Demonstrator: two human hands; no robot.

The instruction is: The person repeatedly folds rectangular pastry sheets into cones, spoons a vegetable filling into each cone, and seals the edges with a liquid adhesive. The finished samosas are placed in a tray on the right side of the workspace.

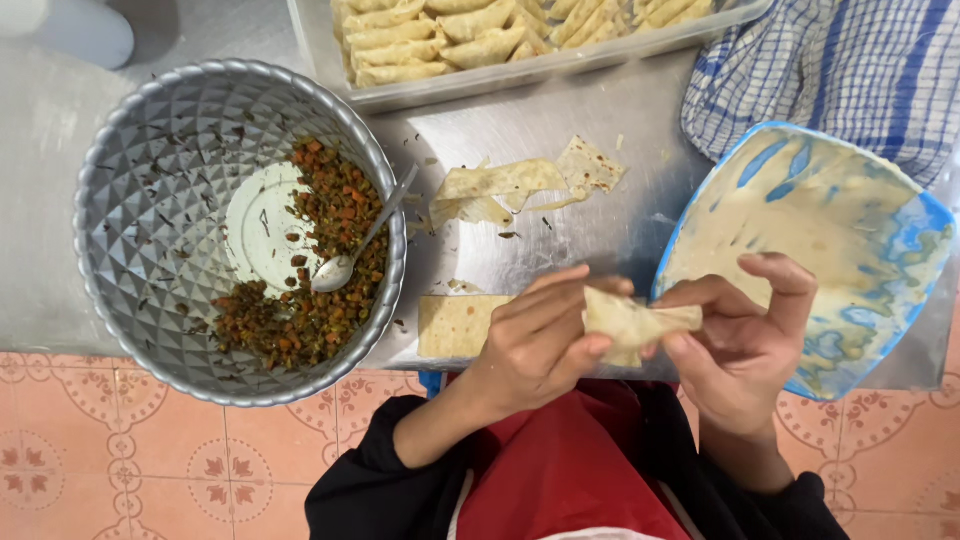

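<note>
Both hands, left hand (540, 345) and right hand (745, 340), pinch a folded pastry wrap (632, 325) between the fingertips right over the steel table (600, 230) edge, with a flat pastry strip (455, 325) just left of it, a faceted filling bowl (150, 200) with spoon (360, 240) further left, and a blue paste bowl (850, 220) to its right.

Both forearms reach up from black sleeves and meet near the middle. The left hand (540, 345) curls inward, fingers bent and thumb pressed forward in a pinch. The right hand (745, 340) faces it, index finger arched above, thumb and fingers pinching.
</note>
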